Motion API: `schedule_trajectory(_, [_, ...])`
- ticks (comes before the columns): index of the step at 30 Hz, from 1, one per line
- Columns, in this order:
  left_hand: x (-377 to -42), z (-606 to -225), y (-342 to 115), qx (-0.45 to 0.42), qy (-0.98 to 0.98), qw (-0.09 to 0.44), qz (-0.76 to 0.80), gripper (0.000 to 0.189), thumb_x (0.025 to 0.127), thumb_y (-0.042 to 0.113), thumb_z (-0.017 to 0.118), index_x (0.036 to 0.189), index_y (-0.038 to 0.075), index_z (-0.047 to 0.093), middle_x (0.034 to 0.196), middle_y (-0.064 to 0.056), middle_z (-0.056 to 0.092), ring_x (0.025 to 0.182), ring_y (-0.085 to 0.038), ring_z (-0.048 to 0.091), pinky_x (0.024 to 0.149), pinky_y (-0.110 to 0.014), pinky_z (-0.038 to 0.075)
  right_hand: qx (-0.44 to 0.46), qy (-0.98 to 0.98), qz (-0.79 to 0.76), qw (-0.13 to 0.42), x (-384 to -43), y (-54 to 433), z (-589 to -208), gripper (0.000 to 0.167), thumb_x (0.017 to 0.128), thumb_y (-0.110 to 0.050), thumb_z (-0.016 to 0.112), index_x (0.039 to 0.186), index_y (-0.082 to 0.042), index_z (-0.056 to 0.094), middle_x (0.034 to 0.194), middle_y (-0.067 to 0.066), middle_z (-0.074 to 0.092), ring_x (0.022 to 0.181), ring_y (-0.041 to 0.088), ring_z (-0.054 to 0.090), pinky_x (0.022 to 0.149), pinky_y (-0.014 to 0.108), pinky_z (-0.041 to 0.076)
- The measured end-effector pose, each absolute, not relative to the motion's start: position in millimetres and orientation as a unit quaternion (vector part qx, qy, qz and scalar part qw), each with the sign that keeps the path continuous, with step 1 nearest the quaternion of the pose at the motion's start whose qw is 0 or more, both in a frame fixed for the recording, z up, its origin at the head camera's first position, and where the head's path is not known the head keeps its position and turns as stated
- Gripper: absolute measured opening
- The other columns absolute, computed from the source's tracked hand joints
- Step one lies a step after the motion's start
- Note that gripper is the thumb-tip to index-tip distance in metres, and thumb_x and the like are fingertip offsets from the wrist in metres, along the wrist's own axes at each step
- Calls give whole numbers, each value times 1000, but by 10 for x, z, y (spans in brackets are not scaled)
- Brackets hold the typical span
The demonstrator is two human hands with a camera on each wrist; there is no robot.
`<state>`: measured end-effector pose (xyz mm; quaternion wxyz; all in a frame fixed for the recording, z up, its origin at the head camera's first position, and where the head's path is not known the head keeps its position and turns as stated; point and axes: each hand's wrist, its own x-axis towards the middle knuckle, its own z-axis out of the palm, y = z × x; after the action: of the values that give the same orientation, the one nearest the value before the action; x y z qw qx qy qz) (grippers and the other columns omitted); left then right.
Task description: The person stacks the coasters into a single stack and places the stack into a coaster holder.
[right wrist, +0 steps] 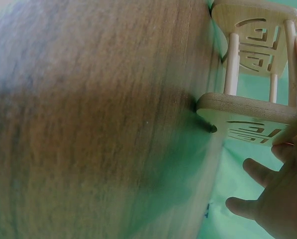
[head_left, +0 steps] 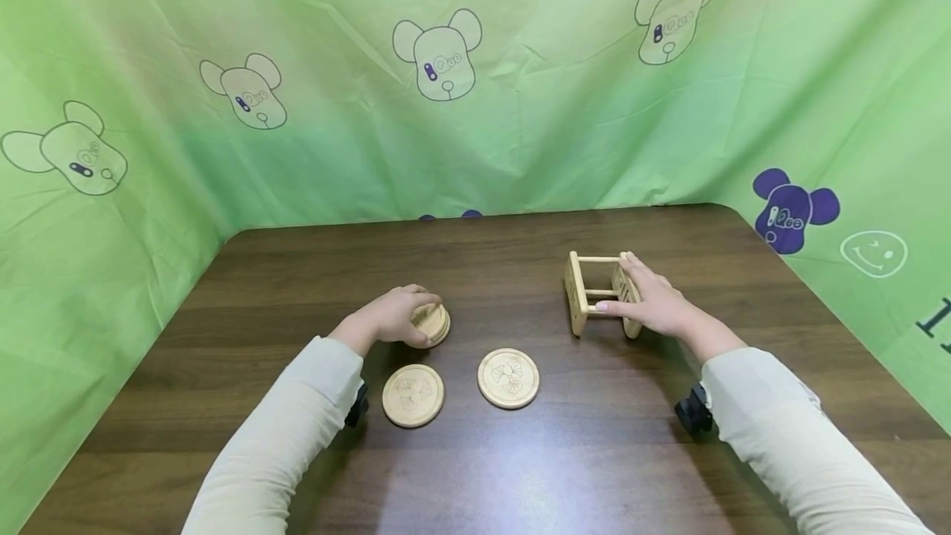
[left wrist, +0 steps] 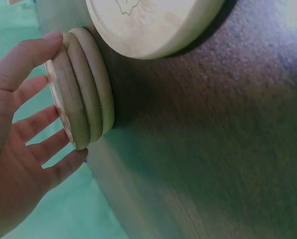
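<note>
My left hand (head_left: 394, 317) grips the edge of a small stack of round wooden coasters (head_left: 431, 325). In the left wrist view three coasters (left wrist: 91, 87) show, thumb on one side and fingertips round the other. My right hand (head_left: 654, 300) holds a wooden coaster rack (head_left: 576, 297) by its right side panel, thumb reaching over to a bar and other fingers outside. Fretwork cut-outs mark the rack's panels (right wrist: 252, 127) in the right wrist view, with round rods between them; two fingers are spread away from the wood.
Two single coasters lie flat on the dark wooden table: one near the left wrist (head_left: 413, 395), one farther right (head_left: 508, 378), both with a line pattern on top. A green curtain (head_left: 475, 155) hangs behind the table's far edge.
</note>
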<state>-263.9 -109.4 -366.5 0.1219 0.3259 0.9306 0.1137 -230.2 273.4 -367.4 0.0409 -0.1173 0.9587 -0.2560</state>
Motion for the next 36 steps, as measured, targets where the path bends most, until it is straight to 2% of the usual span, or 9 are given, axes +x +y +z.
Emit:
schedule_trajectory(15, [-2610,-3585,-1126,330,926,130,132,67,69,26,69,127,5,43,128,-15,39,118,-30,32,94,-40,28,-111,959,-255,47,-2297,2733,-3663,95,76,-51,55,136,4,6,140,22,-1,119,51,6,86,65,10])
schedule_trajectory(27, [-2376,-3488,-1191,367,909,110,166,63,70,23,69,125,3,44,125,-15,41,116,-29,35,93,-39,29,-118,959,-253,43,-2302,2726,-3659,94,77,-50,55,136,5,7,140,23,0,119,51,7,87,64,11])
schedule_trajectory(36, [-2223,-3507,-1226,390,904,91,149,65,71,25,69,127,6,42,128,-13,39,116,-31,35,92,-43,29,-120,960,-252,38,-2295,2731,-3660,93,77,-49,56,135,6,8,139,24,1,118,51,8,87,64,12])
